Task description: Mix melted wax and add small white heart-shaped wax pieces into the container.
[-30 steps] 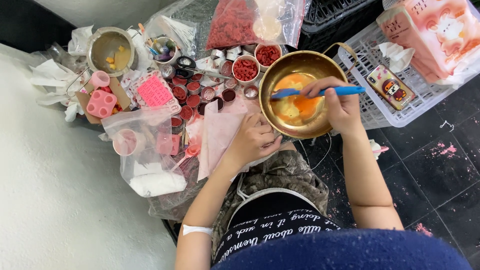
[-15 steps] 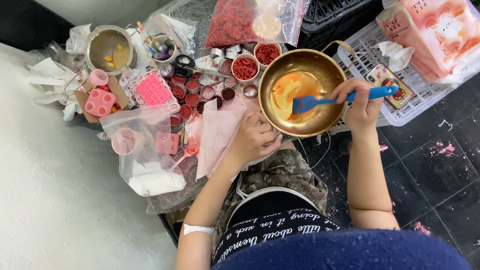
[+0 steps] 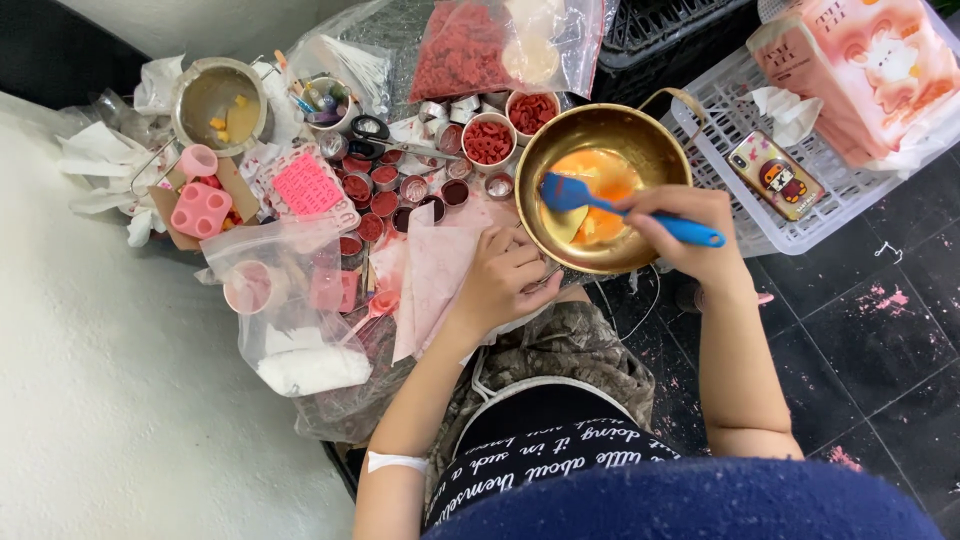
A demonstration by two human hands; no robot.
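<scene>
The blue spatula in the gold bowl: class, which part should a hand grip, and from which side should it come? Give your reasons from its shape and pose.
Grip the blue spatula by its straight handle, coming from the right rim of the gold bowl. The handle sticks out over that rim, slim and clean, while the flat blade lies down in the orange mixture. The right hand already grips it there; the left hand rests beside the bowl.

Spatula [image 3: 612, 207]: blue. Bowl [image 3: 560, 150]: gold, contents orange-yellow. Small tins [image 3: 385, 203]: red fill, some darker. Mould [image 3: 200, 208]: pink. Floor [image 3: 880, 340]: black, pink flecks, possibly paint.
</scene>
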